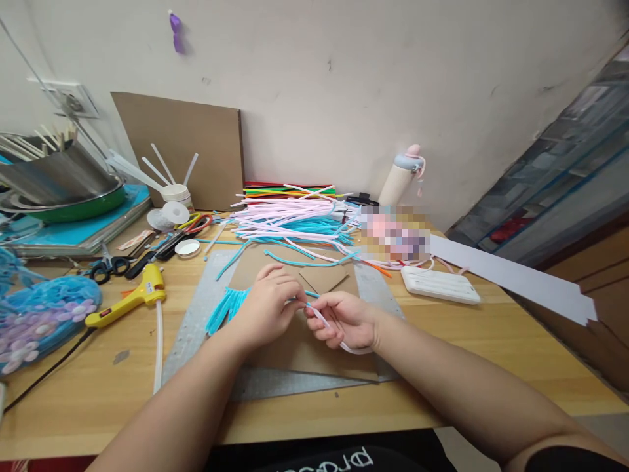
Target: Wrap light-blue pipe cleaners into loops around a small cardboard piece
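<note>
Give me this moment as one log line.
right hand: holds pale strip | left hand: fingertips near right's, grip unclear | below: cardboard on grey mat | beside left hand: blue strips

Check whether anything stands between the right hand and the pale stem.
Nothing visible does: the right hand holds the pale stem directly. The left hand is close by the stem's upper end; whether it touches it is unclear. The blue bundle lies left of the left hand, out of the way.
</note>
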A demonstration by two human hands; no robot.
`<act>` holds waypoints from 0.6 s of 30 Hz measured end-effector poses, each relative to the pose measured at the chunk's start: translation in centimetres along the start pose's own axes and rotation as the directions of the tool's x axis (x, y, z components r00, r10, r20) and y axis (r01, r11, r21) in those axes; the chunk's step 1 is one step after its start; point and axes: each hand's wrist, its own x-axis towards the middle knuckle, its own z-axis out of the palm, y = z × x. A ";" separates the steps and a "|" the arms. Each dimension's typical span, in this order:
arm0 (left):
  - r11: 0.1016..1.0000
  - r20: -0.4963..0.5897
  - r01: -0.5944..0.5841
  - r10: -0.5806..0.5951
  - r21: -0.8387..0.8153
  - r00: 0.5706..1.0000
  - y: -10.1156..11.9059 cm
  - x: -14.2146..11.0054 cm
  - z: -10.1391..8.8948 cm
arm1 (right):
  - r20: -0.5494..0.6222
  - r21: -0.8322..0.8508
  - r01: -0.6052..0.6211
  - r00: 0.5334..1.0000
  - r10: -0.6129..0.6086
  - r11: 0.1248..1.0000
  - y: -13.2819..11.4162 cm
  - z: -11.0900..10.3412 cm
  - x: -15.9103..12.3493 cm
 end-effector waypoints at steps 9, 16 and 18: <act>1.000 0.059 0.019 -0.020 0.010 0.998 -0.3 -0.1 0.3 | -0.061 -0.977 0.122 0.632 -0.773 0.177 1.8 1.1 0.4; 1.000 0.074 0.014 -0.014 0.006 0.997 -0.3 -0.1 0.1 | -0.272 -0.742 0.078 0.872 -0.406 0.665 0.6 0.9 -0.2; 1.000 0.074 0.026 -0.025 0.000 0.997 -0.2 -0.1 -0.1 | -0.210 -0.434 0.051 0.965 -0.156 0.900 0.1 0.4 -0.3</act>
